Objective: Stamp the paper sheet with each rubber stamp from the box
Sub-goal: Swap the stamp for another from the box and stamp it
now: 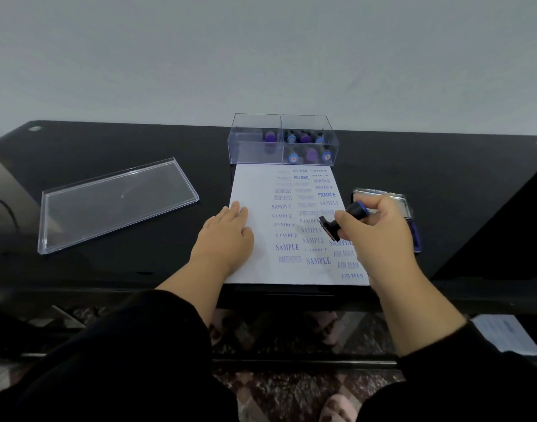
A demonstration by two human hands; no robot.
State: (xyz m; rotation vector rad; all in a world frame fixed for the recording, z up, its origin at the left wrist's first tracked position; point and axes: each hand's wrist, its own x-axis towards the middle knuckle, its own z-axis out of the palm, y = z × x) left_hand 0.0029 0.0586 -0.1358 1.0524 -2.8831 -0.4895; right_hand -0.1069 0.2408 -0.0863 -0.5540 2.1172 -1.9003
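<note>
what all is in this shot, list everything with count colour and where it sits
table: one, black and glossy, spans the frame
paper sheet: one, white, covered in blue stamp prints, centre of the table
box: one, clear, two compartments, at the sheet's far edge
rubber stamps in the box: about seven, blue and purple tops, most in the right compartment
lid: one, clear, lying left of the sheet
ink pad: one, open, blue, right of the sheet, partly behind the right hand
held stamp: one, blue handle, black base, tilted above the sheet
left hand: flat on the sheet's left part
right hand: grips the held stamp
sleeves: two, black
</note>
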